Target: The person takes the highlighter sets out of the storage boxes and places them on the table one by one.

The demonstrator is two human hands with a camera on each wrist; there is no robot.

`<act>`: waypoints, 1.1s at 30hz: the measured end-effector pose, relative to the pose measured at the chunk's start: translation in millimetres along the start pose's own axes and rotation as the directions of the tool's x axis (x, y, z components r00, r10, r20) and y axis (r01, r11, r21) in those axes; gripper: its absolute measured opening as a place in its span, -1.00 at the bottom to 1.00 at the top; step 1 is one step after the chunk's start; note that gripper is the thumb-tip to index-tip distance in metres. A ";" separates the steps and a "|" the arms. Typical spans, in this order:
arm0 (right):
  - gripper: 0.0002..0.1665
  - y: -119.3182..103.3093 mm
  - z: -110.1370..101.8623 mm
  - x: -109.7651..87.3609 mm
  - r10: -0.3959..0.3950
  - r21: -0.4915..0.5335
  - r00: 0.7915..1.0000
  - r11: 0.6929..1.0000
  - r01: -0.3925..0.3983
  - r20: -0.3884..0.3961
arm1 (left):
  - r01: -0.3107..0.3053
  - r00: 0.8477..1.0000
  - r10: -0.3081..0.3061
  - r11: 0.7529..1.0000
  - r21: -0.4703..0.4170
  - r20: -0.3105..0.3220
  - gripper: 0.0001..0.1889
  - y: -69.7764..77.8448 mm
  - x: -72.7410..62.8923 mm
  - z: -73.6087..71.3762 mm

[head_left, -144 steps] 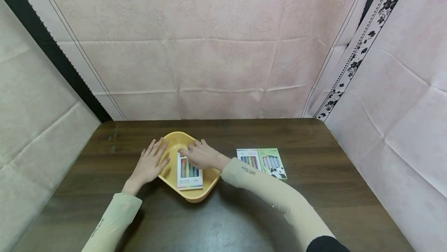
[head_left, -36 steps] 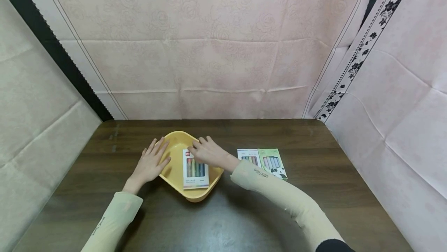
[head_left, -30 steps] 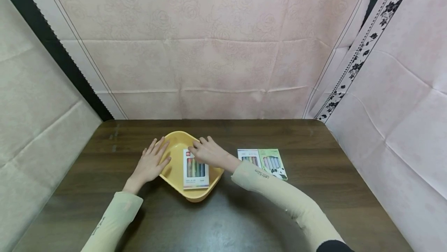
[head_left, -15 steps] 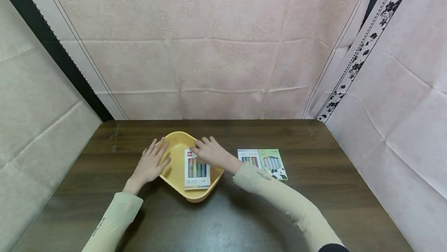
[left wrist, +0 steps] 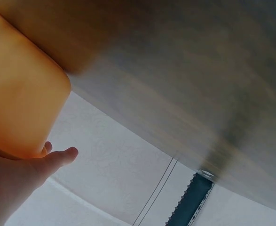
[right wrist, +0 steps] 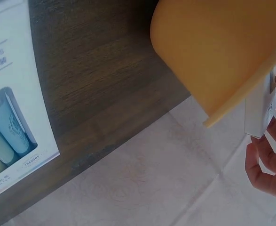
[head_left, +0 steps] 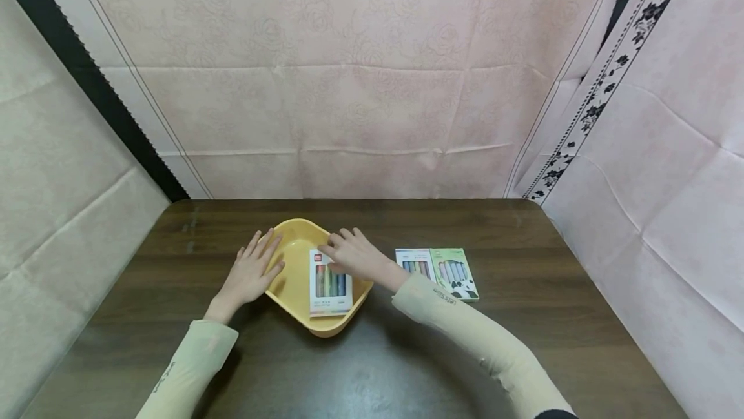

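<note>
A yellow plastic basin point(head_left: 290, 241) stands on the table, with a white box of markers point(head_left: 330, 306) in its right part, window side up. My right hand point(head_left: 361, 259) grips the box at its upper right. In the right wrist view its fingers point(right wrist: 264, 155) curl round the end of the white box point(right wrist: 257, 113), which pokes up past the basin's rim. With fingers spread and straight, my left hand point(head_left: 247, 274) rests on the basin's left rim. The left wrist view shows the thumb side of this hand point(left wrist: 20, 183) against the basin wall point(left wrist: 25, 84).
Right of the basin, a white box of markers point(head_left: 414, 264) and a green box with a panda print point(head_left: 456, 274) lie side by side on the dark wooden table point(head_left: 558, 328). My right forearm partly covers the white one. Pale patterned cloth point(head_left: 372, 96) hangs behind the table.
Over the last few seconds my right hand has shifted the box of markers rightward inside the basin, and still inches it right. My left hand has stayed on the rim.
</note>
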State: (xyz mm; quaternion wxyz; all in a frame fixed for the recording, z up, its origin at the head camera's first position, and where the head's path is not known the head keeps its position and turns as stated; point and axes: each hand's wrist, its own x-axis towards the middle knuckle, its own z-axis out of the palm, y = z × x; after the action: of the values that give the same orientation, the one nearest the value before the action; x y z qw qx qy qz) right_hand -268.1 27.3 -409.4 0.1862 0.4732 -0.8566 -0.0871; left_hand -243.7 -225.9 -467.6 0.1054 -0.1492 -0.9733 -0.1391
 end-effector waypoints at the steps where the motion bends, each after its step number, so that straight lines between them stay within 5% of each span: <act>1: -0.56 -0.1 -0.2 -0.5 -0.002 0.000 1.000 1.000 0.002 -0.006 | 0.000 1.000 0.000 1.000 0.000 0.000 -0.39 0.0 0.0 -0.2; 24: -0.57 9.4 -10.8 -10.1 0.008 0.043 0.991 0.999 -0.002 -0.137 | -0.003 1.000 0.003 1.000 0.007 0.012 -0.38 0.7 1.2 -2.1; 33: -0.55 14.8 -12.5 -15.6 0.057 0.131 0.993 0.990 -0.043 -0.103 | -0.006 1.000 0.006 1.000 0.004 0.003 -0.38 0.7 0.1 -0.6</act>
State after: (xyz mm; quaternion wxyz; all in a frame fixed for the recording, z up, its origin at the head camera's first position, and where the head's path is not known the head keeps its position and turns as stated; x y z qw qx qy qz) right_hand -267.1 48.7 -396.8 0.2029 0.4665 -0.8609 -0.0016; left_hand -243.5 -225.4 -466.9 0.1044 -0.1520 -0.9733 -0.1366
